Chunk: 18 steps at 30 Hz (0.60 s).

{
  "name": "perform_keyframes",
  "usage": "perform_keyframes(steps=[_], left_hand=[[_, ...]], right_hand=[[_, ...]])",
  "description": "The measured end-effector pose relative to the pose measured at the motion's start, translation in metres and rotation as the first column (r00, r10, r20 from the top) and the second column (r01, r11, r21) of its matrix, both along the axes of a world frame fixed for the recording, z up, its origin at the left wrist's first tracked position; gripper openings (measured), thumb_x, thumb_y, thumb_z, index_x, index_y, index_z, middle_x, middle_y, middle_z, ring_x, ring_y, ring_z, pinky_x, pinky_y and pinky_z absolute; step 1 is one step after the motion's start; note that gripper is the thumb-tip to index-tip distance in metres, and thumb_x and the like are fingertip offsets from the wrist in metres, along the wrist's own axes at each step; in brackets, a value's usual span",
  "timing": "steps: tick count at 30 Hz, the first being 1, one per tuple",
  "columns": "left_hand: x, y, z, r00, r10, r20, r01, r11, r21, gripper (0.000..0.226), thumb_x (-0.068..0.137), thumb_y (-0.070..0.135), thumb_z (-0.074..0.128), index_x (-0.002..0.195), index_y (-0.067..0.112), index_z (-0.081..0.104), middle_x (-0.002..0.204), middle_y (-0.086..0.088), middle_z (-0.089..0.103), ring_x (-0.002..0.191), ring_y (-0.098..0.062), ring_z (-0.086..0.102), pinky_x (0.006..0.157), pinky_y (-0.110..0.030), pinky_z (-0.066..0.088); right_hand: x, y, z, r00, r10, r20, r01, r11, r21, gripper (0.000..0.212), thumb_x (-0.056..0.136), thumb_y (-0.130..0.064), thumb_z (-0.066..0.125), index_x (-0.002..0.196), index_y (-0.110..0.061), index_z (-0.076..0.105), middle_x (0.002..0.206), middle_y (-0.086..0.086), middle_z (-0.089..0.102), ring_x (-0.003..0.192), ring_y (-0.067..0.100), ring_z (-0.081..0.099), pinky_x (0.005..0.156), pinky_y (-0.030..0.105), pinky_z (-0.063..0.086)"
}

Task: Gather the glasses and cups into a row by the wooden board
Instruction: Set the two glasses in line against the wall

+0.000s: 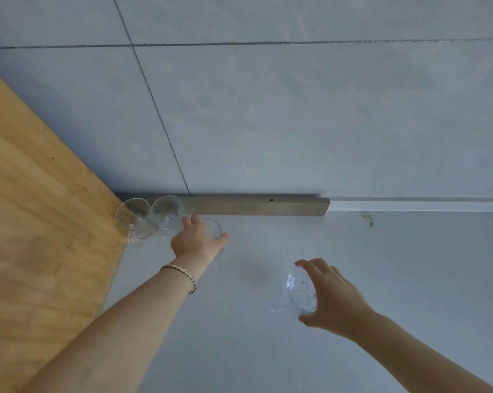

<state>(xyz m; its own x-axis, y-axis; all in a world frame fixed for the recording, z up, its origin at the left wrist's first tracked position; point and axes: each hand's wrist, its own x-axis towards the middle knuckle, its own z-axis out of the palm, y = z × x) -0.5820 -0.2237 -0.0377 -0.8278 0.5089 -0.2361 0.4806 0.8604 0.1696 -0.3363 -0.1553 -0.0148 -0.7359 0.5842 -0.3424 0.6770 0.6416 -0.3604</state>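
Cup (299, 293) upright (handle pointing left)

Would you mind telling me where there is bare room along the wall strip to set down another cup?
Free: the counter in front of the grey strip, right of the left hand. Crowded: the corner by the wooden board, where two glass cups stand together.
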Motion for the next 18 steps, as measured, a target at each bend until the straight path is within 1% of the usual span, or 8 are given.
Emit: perform_keyframes(steps=[3, 6, 8, 10, 12, 14, 16, 18], left_hand=[[-0.010, 0.008, 0.001, 0.998, -0.052, 0.038, 0.053, 0.998, -0.031, 0.088, 0.076, 0.067, 0.054, 0.135, 0.006, 0.029, 0.137, -0.012, 0.039, 0.113, -0.031, 0.059, 0.078, -0.035, 0.047], [-0.027, -0.002, 0.013, 0.963, -0.270, -0.022, 0.268, 0.962, -0.052, 0.100, 0.070, 0.069, 0.059, 0.144, 0.014, 0.018, 0.142, -0.009, 0.037, 0.128, -0.032, 0.045, 0.093, -0.039, 0.045], [-0.046, -0.012, 0.017, 0.876, -0.478, -0.058, 0.476, 0.878, -0.041, 0.100, 0.069, 0.061, 0.066, 0.146, 0.020, 0.017, 0.150, -0.003, 0.028, 0.138, -0.030, 0.029, 0.105, -0.040, 0.035], [-0.063, -0.019, 0.012, 0.774, -0.632, 0.033, 0.633, 0.774, 0.010, 0.097, 0.072, 0.050, 0.070, 0.148, 0.023, 0.015, 0.158, 0.003, 0.016, 0.146, -0.022, 0.015, 0.114, -0.038, 0.024], [-0.071, -0.021, 0.004, 0.729, -0.679, 0.086, 0.674, 0.734, 0.080, 0.093, 0.074, 0.043, 0.071, 0.148, 0.023, 0.018, 0.158, 0.005, 0.019, 0.145, -0.016, 0.022, 0.116, -0.035, 0.024], [-0.072, -0.017, -0.002, 0.742, -0.670, 0.032, 0.665, 0.741, 0.088, 0.089, 0.073, 0.045, 0.070, 0.147, 0.023, 0.025, 0.153, 0.005, 0.031, 0.140, -0.015, 0.033, 0.111, -0.034, 0.029], [-0.072, -0.012, -0.005, 0.765, -0.642, -0.040, 0.644, 0.763, 0.055, 0.087, 0.072, 0.048, 0.069, 0.144, 0.021, 0.029, 0.147, 0.005, 0.038, 0.136, -0.016, 0.034, 0.105, -0.034, 0.028], [-0.076, -0.005, -0.006, 0.791, -0.606, -0.083, 0.611, 0.791, 0.037, 0.086, 0.071, 0.048, 0.069, 0.143, 0.020, 0.032, 0.144, 0.005, 0.041, 0.136, -0.017, 0.030, 0.102, -0.035, 0.027]], right_hand=[[-0.023, 0.004, -0.004, 1.000, 0.005, 0.002, -0.005, 1.000, -0.002, 0.088, 0.068, -0.032, 0.074, 0.142, -0.032, 0.024, 0.139, -0.010, 0.032, 0.119, 0.013, 0.044, 0.086, 0.023, 0.049], [-0.047, 0.014, -0.011, 1.000, 0.022, 0.017, -0.021, 1.000, -0.015, 0.085, 0.067, -0.023, 0.075, 0.138, -0.037, 0.030, 0.134, -0.004, 0.029, 0.116, 0.014, 0.047, 0.083, 0.024, 0.053], [-0.067, 0.022, -0.016, 0.998, 0.057, 0.026, -0.056, 0.998, -0.023, 0.084, 0.067, -0.016, 0.075, 0.136, -0.039, 0.033, 0.129, -0.001, 0.030, 0.118, 0.017, 0.045, 0.086, 0.028, 0.054], [-0.090, 0.030, -0.018, 0.994, 0.103, 0.036, -0.102, 0.995, -0.018, 0.081, 0.069, -0.010, 0.072, 0.136, -0.039, 0.035, 0.127, 0.001, 0.031, 0.121, 0.019, 0.042, 0.087, 0.031, 0.054], [-0.112, 0.037, -0.018, 0.989, 0.143, 0.048, -0.143, 0.990, -0.010, 0.081, 0.071, -0.007, 0.070, 0.137, -0.038, 0.035, 0.130, 0.003, 0.031, 0.124, 0.021, 0.038, 0.087, 0.031, 0.053], [-0.129, 0.044, -0.018, 0.984, 0.171, 0.047, -0.170, 0.985, -0.015, 0.081, 0.072, -0.005, 0.068, 0.138, -0.038, 0.034, 0.134, 0.002, 0.031, 0.127, 0.022, 0.036, 0.088, 0.029, 0.051], [-0.139, 0.048, -0.019, 0.979, 0.197, 0.050, -0.196, 0.980, -0.034, 0.084, 0.074, -0.003, 0.068, 0.141, -0.039, 0.031, 0.141, -0.001, 0.028, 0.131, 0.023, 0.032, 0.091, 0.029, 0.050], [-0.143, 0.048, -0.017, 0.975, 0.203, 0.095, -0.196, 0.977, -0.082, 0.096, 0.074, -0.004, 0.070, 0.146, -0.040, 0.017, 0.151, -0.003, 0.013, 0.138, 0.027, 0.023, 0.096, 0.034, 0.049]])
